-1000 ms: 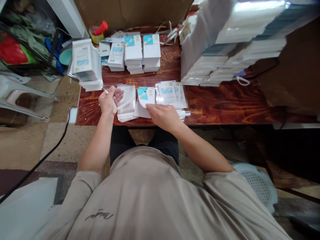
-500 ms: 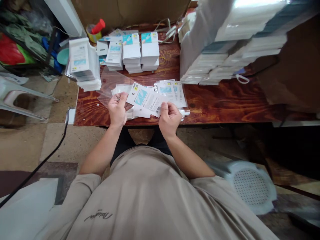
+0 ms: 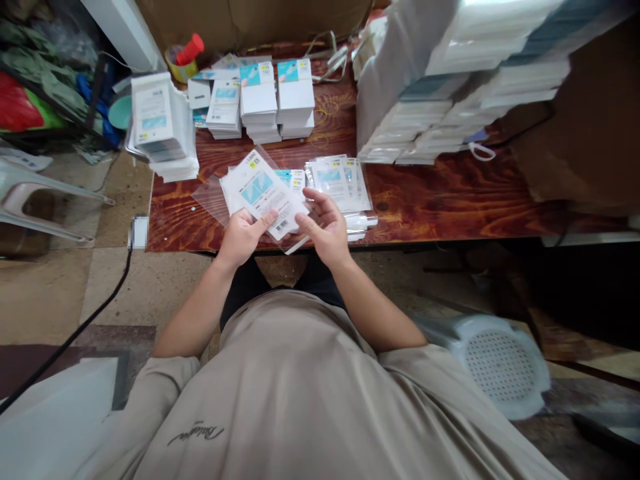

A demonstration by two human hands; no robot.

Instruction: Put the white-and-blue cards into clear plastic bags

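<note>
A white printed card (image 3: 263,193) with a light-blue picture and a barcode lies in a clear plastic sleeve, tilted over the table's near edge. My left hand (image 3: 243,237) is closed on its lower left edge, thumb on top. At the lower right corner of the card is my right hand (image 3: 327,230), fingers apart and curved, its thumb tip against the edge. Below the card a pale strip of the sleeve (image 3: 297,245) sticks out. More cards (image 3: 293,177) are partly hidden underneath. Several sleeved cards (image 3: 335,177) lie overlapped just beyond my right hand.
Stacks of cards (image 3: 260,100) line the back of the wooden table (image 3: 410,207). A tall pile of sleeved cards (image 3: 163,127) stands at the left. High bundles of plastic packs (image 3: 425,120) rise at the right. A stool (image 3: 503,367) is on the floor at right.
The card has turned steeper and come nearer, now inside the clear sleeve. My right hand's fist has opened and shifted left. My left thumb has moved to the card's lower part.
</note>
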